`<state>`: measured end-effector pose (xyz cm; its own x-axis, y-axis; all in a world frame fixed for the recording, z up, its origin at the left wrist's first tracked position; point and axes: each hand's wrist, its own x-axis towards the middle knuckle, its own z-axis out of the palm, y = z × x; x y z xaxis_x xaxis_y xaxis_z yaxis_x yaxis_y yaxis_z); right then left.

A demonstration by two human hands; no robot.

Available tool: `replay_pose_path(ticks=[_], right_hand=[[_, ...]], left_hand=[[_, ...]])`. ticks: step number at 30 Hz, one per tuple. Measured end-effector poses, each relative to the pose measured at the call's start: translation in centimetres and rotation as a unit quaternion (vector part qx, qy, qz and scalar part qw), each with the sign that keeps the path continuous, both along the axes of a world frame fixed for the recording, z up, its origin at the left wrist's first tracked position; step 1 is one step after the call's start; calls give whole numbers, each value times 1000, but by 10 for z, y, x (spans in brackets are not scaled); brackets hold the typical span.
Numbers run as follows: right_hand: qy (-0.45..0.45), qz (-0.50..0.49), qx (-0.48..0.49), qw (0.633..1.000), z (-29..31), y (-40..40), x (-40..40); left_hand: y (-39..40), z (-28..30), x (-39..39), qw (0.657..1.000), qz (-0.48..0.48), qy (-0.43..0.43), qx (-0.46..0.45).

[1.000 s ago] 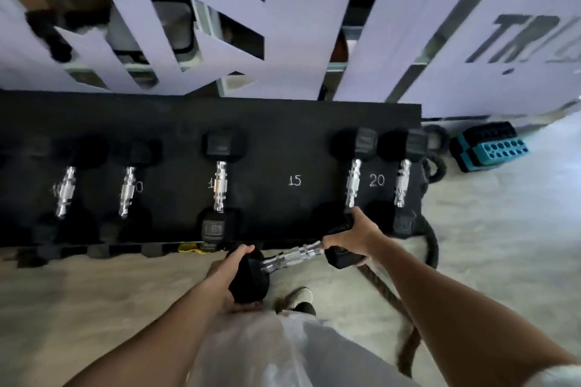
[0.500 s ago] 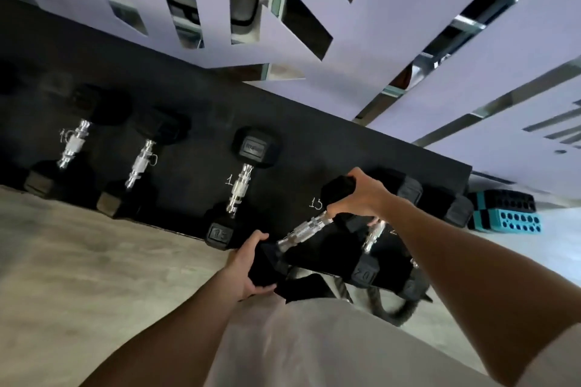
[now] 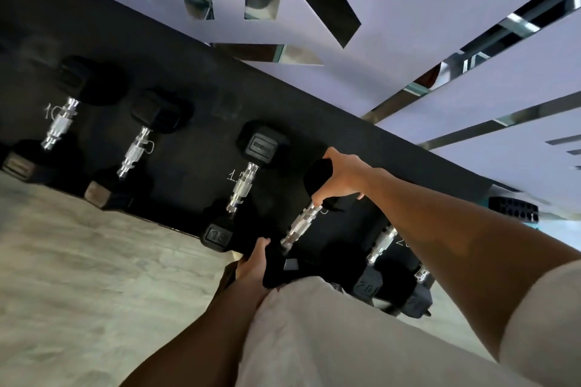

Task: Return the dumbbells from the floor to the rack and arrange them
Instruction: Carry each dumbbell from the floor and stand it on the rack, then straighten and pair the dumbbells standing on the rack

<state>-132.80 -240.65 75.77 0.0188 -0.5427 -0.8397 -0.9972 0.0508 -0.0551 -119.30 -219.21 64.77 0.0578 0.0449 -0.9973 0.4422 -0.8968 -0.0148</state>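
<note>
Both hands, left hand (image 3: 251, 270) and right hand (image 3: 341, 177), grip a dumbbell (image 3: 300, 225) over the black rack (image 3: 188, 72) on grey floor (image 3: 78, 276).

Readable markings. The near end face of the middle dumbbell (image 3: 242, 192) carries the moulded number "15" at its lower head. Its far end face bears a raised brand plate, too blurred to read. On the black rack (image 3: 195, 72), chalk-like white numerals stand beside the handles: "10" beside the leftmost dumbbell (image 3: 59, 122), a partly hidden "1…" beside the middle dumbbell, and "2…" cut off by the right forearm. The near head of the right-hand dumbbell (image 3: 374, 264) shows "20". The second dumbbell's markings cannot be read.
</note>
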Motion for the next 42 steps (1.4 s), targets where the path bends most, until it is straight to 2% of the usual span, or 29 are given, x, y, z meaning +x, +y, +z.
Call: replay_pose_path(ticks=[4, 9, 16, 23, 27, 31, 34, 37, 42], right_hand=[[3, 1, 19, 1000, -8, -12, 0], [1, 22, 31, 999, -15, -25, -3], [3, 50, -6, 999, -22, -37, 4], [-25, 65, -23, 997, -38, -37, 9], [-31, 34, -73, 996, -48, -30, 11], [-54, 3, -104, 993, -55, -20, 8], [-127, -53, -113, 984, -50, -9, -14], [-213, -124, -128, 960, -42, 14, -53], [-185, -180, -72, 963, -38, 60, -116]], left_hand=[[-8, -4, 0, 1000, 1, -28, -14], [-19, -4, -1, 999, 40, 17, -5], [-30, -15, -10, 999, 41, 13, 12], [-41, -21, -12, 999, -10, -27, 22], [-42, -33, -6, 992, -109, -63, 17], [-46, -27, -7, 985, -159, -67, 10], [-44, -20, -3, 950, -299, -90, -18], [-42, -11, 5, 889, -435, -133, -56], [-43, 5, -4, 818, -538, -194, -62]])
